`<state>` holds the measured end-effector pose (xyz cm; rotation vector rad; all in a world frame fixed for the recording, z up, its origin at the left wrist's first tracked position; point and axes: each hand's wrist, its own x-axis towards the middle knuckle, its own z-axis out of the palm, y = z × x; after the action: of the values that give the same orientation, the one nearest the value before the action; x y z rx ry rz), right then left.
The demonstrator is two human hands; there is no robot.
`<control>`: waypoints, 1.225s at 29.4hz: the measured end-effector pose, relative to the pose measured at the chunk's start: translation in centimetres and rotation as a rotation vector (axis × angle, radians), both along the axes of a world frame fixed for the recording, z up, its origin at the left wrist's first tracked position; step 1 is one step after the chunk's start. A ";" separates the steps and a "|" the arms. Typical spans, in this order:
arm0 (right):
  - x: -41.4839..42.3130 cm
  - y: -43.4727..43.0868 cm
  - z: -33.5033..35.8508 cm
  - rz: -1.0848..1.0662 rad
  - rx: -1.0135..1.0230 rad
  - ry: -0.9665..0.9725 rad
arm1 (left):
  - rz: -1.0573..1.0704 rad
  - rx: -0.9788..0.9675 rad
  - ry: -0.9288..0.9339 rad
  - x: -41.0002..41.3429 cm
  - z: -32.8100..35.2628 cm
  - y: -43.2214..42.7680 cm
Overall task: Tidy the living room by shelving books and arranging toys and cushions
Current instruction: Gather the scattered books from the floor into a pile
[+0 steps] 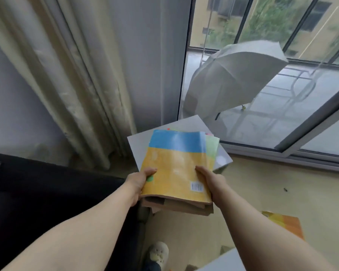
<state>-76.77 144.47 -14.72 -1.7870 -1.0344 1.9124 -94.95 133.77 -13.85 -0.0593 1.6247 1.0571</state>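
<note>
Arms [70, 229] out — left hand [139, 181], right hand [212, 181], each grip clamped on book stack [176, 167].

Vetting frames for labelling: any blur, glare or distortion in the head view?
Head view: soft, even daylight through the window, no hard shadows; wide-angle lens skews the window frame and curtain near the edges; whole frame slightly soft, barcode on the top book unreadable; pale glare patch on the grey table.

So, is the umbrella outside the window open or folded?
Open. The grey umbrella has its canopy fully spread, with the ribs pushing the edge out into points. It is tipped on its side beyond the window frame.
</note>
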 end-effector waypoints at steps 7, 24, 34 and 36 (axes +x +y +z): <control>-9.1 7.8 -2.9 0.299 0.113 -0.224 | -0.078 -0.057 0.158 -7.7 -4.8 6.8; -7.0 4.8 -7.2 0.470 0.043 -0.400 | -1.022 -0.288 0.636 -2.6 -8.7 11.7; 9.6 -1.9 -5.9 0.229 0.002 -0.300 | -1.082 -0.168 0.668 13.7 -5.3 6.6; 14.4 -4.5 -5.7 0.183 -0.001 -0.285 | -1.043 -0.137 0.652 18.3 -4.9 4.0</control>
<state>-62.38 139.98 -20.41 -2.0727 -1.3337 1.7899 -76.65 137.77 -18.71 1.0254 1.9060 0.1300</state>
